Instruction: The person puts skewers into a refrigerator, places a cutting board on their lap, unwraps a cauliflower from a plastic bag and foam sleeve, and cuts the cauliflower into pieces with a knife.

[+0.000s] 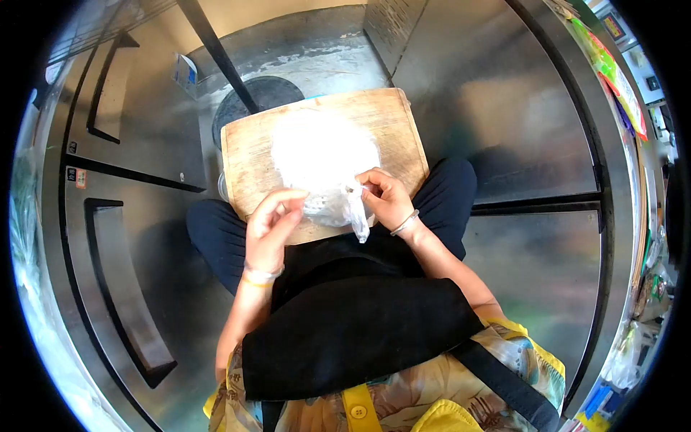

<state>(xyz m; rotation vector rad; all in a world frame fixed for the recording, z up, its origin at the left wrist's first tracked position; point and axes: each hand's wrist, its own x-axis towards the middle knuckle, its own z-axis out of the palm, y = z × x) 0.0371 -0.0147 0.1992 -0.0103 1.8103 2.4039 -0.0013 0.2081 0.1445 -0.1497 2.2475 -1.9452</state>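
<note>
The plastic bag (pixel 330 207) lies on the wooden board (pixel 402 133), its bunched end at the near edge, pinched by the right hand (pixel 386 199). Whether the left hand (pixel 268 232) grips anything, I cannot tell. The plastic seems light, limp, slippery, best held where gathered.

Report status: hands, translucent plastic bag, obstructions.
Right hand pinches translucent plastic bag; left hand beside it, contact unclear. Bag over pale rectangular wooden board. White glare hides board's middle; no obstruction visible.
</note>
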